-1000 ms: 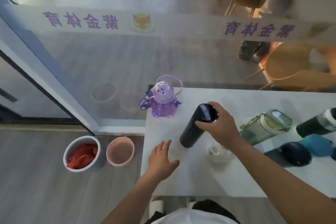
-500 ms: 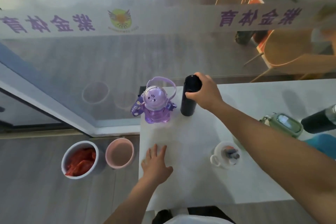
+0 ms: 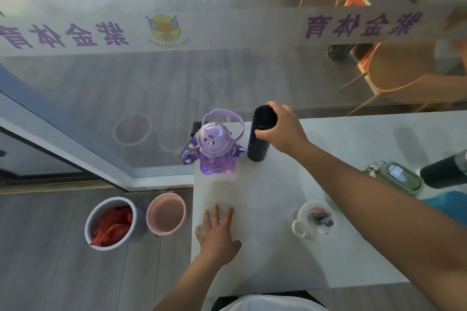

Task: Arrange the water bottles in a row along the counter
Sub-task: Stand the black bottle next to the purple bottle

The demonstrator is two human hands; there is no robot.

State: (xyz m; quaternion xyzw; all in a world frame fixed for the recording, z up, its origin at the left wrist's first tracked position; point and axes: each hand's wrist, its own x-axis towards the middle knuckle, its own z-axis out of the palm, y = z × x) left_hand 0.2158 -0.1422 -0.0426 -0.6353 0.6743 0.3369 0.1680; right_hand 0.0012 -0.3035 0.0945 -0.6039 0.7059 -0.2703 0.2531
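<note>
Your right hand (image 3: pixel 279 131) has its fingers wrapped around the top of the upright black bottle (image 3: pixel 259 140), standing at the counter's (image 3: pixel 278 260) far edge, at 3 o'clock of the purple bottle (image 3: pixel 214 151). Your left hand (image 3: pixel 218 237) lies flat, fingers apart.

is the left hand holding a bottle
No, the left hand lies flat on the counter; only the right hand grips the black bottle.

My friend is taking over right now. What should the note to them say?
Right hand: gripping the top of the black bottle, upright beside the purple bottle at the counter's far left.
Left hand: flat on the counter, empty.
Done: two bottles in line.
Left: white bottle, green bottle, dark bottle and a blue one at the right edge.
</note>
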